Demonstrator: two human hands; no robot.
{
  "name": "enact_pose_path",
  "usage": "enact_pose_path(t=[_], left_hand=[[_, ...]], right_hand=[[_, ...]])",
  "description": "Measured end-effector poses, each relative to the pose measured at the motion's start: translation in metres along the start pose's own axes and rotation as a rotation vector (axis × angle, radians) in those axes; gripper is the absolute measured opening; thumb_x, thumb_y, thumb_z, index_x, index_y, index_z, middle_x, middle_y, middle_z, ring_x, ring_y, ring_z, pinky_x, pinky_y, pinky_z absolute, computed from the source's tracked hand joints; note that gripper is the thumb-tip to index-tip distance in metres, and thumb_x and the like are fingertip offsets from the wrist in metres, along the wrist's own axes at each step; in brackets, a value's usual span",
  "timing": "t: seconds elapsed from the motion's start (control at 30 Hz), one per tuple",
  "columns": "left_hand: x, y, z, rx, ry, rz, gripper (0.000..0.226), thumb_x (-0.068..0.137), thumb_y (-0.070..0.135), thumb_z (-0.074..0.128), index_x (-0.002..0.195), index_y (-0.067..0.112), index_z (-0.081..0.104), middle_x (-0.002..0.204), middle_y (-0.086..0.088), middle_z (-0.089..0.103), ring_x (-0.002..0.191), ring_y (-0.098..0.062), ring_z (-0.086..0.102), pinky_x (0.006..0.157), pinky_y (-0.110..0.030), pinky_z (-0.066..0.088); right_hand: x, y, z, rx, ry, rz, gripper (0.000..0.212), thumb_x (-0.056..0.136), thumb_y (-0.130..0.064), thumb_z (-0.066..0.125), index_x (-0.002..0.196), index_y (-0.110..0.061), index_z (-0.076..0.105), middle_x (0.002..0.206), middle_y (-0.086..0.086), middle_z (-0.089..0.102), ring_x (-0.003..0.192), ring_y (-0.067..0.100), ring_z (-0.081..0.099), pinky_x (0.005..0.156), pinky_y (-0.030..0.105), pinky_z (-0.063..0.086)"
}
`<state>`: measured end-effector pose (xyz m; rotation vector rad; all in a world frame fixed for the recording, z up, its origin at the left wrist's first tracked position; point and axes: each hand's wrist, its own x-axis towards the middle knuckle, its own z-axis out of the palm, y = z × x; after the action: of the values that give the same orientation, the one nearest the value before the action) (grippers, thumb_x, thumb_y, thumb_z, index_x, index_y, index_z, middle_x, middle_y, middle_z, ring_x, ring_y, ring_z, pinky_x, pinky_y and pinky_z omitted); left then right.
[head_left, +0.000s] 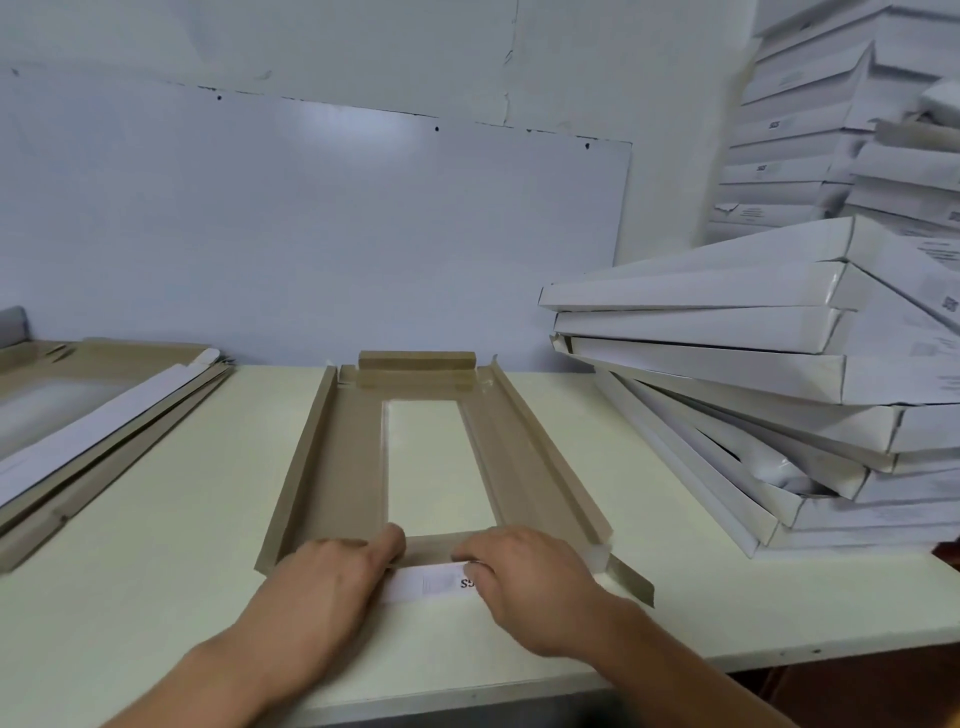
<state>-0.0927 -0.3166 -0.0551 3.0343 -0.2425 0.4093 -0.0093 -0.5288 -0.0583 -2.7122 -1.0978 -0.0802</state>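
Here, in the head view, an unfolded windowed carton blank (332, 457) lies brown side up in the middle of the cream table (156, 597). Its long side walls are creased upward and its far flap (417, 361) is folded up by the wall panel (311, 234). The left hand (332, 577) and the right hand (524, 577) sit side by side at the near end, fingers curled over the near flap (431, 583), whose white printed outer face shows between them. Both look clamped on that flap, though most fingertips are hidden.

The work in hand seems to be raising this flap to close the near end. The blank should be light and thin, stiff along its creases but easy to buckle around the window (439, 462). The best hold is therefore on the flap close to its fold line, hands spread wide and clear of the window. Its white face may slide under the fingers.

To the left lies a pile of flat blanks (104, 415). To the right leans a stack of finished white boxes (727, 364), apart from the carton.
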Motion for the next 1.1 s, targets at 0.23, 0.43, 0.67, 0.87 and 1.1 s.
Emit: enact_pose_path(t=[0.23, 0.43, 0.67, 0.87, 1.1], left_hand=[[0.01, 0.022, 0.017, 0.001, 0.035, 0.106, 0.036, 0.081, 0.017, 0.039, 0.095, 0.019, 0.073, 0.11, -0.001, 0.07, 0.098, -0.02, 0.067, 0.081, -0.023, 0.054], [-0.004, 0.017, 0.026, 0.095, -0.055, 0.061, 0.082, 0.101, 0.054, 0.011, 0.111, 0.002, 0.073, 0.119, -0.014, 0.069, 0.109, -0.023, 0.068, 0.09, -0.035, 0.057], [-0.015, 0.012, 0.017, 0.311, 0.03, -0.054, 0.113, 0.087, 0.08, 0.01, 0.067, -0.015, 0.07, 0.069, -0.029, 0.068, 0.06, -0.037, 0.069, 0.077, -0.064, 0.054], [-0.013, 0.01, 0.021, 0.289, 0.002, -0.073, 0.116, 0.084, 0.085, 0.012, 0.072, -0.015, 0.07, 0.071, -0.027, 0.069, 0.062, -0.037, 0.07, 0.07, -0.056, 0.059], [-0.001, 0.025, 0.012, 0.136, -0.2, 0.099, 0.123, 0.071, 0.093, 0.002, 0.151, 0.004, 0.032, 0.158, -0.013, 0.021, 0.146, -0.02, 0.03, 0.116, -0.034, 0.03]], right_hand=[[0.015, -0.012, 0.03, -0.109, -0.127, -0.046, 0.056, 0.107, -0.042, 0.023, 0.156, -0.016, 0.017, 0.159, 0.004, 0.023, 0.145, 0.024, 0.019, 0.12, 0.048, 0.01], [0.012, -0.003, 0.032, -0.032, -0.292, -0.003, 0.09, 0.092, -0.075, 0.001, 0.158, -0.016, -0.012, 0.166, -0.003, -0.018, 0.15, 0.008, -0.023, 0.121, 0.041, -0.017], [-0.009, 0.035, 0.013, -0.183, -0.345, 0.107, 0.089, 0.092, -0.075, 0.001, 0.158, -0.016, -0.015, 0.165, -0.003, -0.02, 0.15, 0.009, -0.024, 0.121, 0.039, -0.018], [-0.008, 0.022, 0.02, -0.158, -0.339, 0.136, 0.096, 0.09, -0.079, 0.003, 0.157, -0.014, -0.017, 0.165, -0.001, -0.022, 0.149, 0.011, -0.027, 0.121, 0.041, -0.019], [0.0, -0.003, 0.028, 0.042, -0.318, 0.036, 0.089, 0.093, -0.076, 0.009, 0.158, -0.019, -0.014, 0.165, -0.006, -0.022, 0.147, 0.004, -0.027, 0.12, 0.032, -0.017]])
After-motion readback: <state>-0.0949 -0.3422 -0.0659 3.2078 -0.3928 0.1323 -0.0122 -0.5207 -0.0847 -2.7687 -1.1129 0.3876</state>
